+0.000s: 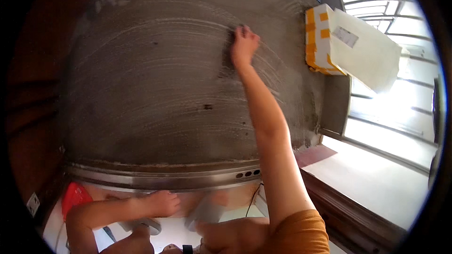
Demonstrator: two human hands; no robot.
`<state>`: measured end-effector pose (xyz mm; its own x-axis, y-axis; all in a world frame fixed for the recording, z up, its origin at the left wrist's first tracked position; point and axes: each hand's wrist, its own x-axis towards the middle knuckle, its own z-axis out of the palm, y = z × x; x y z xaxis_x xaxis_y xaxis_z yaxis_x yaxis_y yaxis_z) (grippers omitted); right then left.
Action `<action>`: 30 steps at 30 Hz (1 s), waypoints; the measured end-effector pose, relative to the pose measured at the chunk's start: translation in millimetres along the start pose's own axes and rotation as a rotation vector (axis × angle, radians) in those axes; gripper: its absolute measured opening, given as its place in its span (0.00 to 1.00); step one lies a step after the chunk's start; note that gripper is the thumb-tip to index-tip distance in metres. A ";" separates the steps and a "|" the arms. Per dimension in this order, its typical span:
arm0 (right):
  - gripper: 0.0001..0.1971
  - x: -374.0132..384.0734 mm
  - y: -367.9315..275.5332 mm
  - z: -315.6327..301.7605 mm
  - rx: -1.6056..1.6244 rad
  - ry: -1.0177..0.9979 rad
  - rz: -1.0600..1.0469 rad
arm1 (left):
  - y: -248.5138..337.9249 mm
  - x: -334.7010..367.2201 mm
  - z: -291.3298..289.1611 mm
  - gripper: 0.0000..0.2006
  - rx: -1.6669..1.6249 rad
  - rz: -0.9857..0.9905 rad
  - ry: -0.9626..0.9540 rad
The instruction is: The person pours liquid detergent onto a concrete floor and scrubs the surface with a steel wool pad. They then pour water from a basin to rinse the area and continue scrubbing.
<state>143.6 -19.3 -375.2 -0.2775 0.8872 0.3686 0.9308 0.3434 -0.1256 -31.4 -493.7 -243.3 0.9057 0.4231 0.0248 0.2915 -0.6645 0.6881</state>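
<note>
My right hand (245, 47) reaches far out over the grey floor (155, 80), its fingers bent down against the surface. Something dark shows beside the fingers; whether it is a held pad or only shadow and wet floor, I cannot make out. Pale curved streaks sweep across the floor around this hand, with a few small dark spots nearer to me. My left hand (165, 203) is held low, just on my side of the metal door track (165, 178), with fingers curled in and nothing visible in them.
A white foam box (325, 40) with orange tape stands at the right, its pale lid (367, 47) leaning beside it. Beyond are barred windows (400, 66). A red object (75, 200) lies at lower left. My feet wear grey slippers (207, 211) behind the track.
</note>
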 end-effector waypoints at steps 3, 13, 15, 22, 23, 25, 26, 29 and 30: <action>0.18 -13.5 -185.7 -10.8 0.071 -0.163 -0.321 | 20.7 -14.2 2.8 0.04 -0.007 -0.044 0.131; 0.20 -278.6 -488.2 -109.6 0.564 -0.412 -0.997 | 88.9 -89.6 -0.1 0.03 0.110 0.006 0.352; 0.22 -284.1 -478.6 -124.6 0.816 -0.654 -0.895 | 102.7 -109.9 17.5 0.04 0.161 0.040 0.184; 0.20 -178.1 -345.3 -135.3 0.448 -0.312 -0.319 | 125.3 -179.5 25.4 0.06 0.216 0.100 0.187; 0.19 -171.4 -327.5 -128.6 0.333 -0.182 -0.241 | 127.7 -187.0 27.1 0.06 0.211 0.100 0.147; 0.18 -174.3 -323.0 -121.8 0.219 -0.058 -0.097 | 133.7 -199.5 30.6 0.07 0.195 0.098 0.067; 0.17 -185.8 -338.9 -122.1 0.218 -0.038 -0.074 | 137.8 -203.8 34.0 0.07 0.180 0.096 0.050; 0.18 -257.9 -426.0 -128.0 0.466 -0.308 -0.328 | 146.1 -214.2 41.8 0.08 0.145 0.082 0.010; 0.18 -287.3 -462.3 -133.7 0.592 -0.450 -0.362 | 147.0 -217.8 40.4 0.08 0.146 0.077 0.004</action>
<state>-175.1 -474.1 -299.9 -0.7216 0.6862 0.0913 0.5210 0.6252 -0.5811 -173.4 -708.4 -176.8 0.9260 0.3697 0.0759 0.2636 -0.7774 0.5710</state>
